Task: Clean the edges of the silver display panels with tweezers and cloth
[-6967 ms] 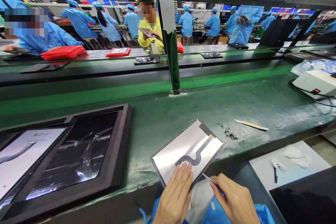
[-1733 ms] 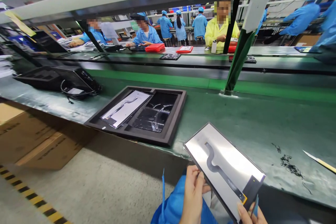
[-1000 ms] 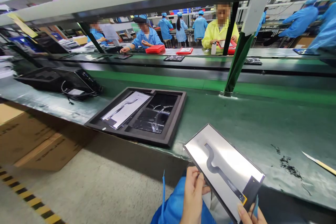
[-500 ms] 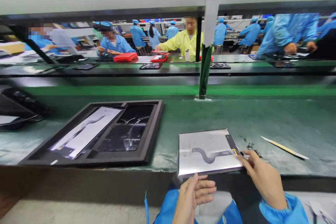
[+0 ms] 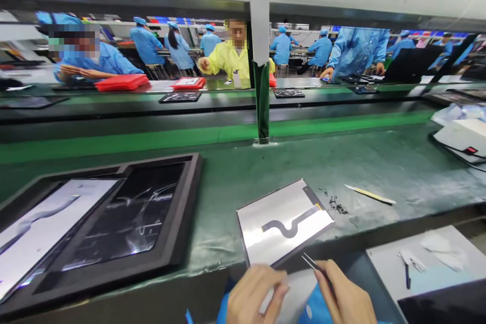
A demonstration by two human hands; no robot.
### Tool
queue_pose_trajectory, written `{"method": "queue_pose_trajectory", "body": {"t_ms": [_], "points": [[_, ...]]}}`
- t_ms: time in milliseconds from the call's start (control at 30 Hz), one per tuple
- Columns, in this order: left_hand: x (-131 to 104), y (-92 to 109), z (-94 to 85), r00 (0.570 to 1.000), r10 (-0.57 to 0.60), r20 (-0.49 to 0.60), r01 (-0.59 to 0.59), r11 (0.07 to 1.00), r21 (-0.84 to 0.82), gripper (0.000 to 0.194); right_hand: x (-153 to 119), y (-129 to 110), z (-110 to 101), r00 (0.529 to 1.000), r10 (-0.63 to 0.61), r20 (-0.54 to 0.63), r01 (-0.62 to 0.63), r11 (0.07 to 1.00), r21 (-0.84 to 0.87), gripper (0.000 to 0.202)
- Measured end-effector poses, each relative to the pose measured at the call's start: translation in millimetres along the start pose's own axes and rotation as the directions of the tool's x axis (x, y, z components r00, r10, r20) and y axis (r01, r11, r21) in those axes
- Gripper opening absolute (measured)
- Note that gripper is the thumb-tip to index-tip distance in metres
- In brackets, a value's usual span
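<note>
A display panel (image 5: 279,245) with a silvery back lies tilted on the green bench, its near corner over the front edge. A dark, curved flex cable (image 5: 290,230) runs across it. My right hand (image 5: 343,293) grips a pair of tweezers (image 5: 309,261), tips pointing up and left just below the panel. Close to the panel's near-left corner, my left hand (image 5: 254,293) is closed with its fingers curled. Whatever may be between those fingers is hidden. Right of the panel are small black scraps (image 5: 337,206) and a thin yellow-handled tool (image 5: 370,195) with pale pointed ends.
A black foam tray (image 5: 193,197) on the left holds another silver-backed panel (image 5: 49,217) and a glossy dark panel (image 5: 132,212). At lower right, a white board (image 5: 387,258) carries small items. A post (image 5: 261,106) rises behind the bench. Co-workers sit and stand beyond.
The view has swung right. My right hand has left the panel's right edge and come nearer my body with the tweezers. My left hand has gone from spread fingers to curled ones.
</note>
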State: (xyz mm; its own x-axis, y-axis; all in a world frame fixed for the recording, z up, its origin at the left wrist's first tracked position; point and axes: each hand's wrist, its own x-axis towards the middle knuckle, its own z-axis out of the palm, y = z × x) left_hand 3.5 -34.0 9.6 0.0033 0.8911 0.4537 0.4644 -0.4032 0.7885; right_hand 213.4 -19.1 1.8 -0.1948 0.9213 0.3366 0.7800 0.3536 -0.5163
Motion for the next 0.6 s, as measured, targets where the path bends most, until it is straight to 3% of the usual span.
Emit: {"method": "queue_pose_trajectory", "body": {"t_ms": [67,167,333,600], "points": [[12,-8,-8.8,0.964,0.263,0.048,-0.265,0.915,0.303,0.032,-1,-1,1,0.998,-0.062,0.013,0.063,0.998,-0.008,0.028],[20,-20,-7.0,0.907,0.385,0.169,-0.417,0.770,0.483,0.045,-1,-1,3,0.996,-0.084,0.038,0.085,0.996,-0.032,0.031],[12,-28,3.9,0.893,0.417,0.171,-0.444,0.749,0.492,0.044,-3,-4,6,0.989,-0.131,0.064,0.136,0.988,-0.077,0.033],[12,-27,4.6,0.895,0.426,0.131,-0.436,0.773,0.462,0.039,-8,-9,9,0.998,-0.049,-0.036,0.044,0.991,-0.124,0.036]]}}
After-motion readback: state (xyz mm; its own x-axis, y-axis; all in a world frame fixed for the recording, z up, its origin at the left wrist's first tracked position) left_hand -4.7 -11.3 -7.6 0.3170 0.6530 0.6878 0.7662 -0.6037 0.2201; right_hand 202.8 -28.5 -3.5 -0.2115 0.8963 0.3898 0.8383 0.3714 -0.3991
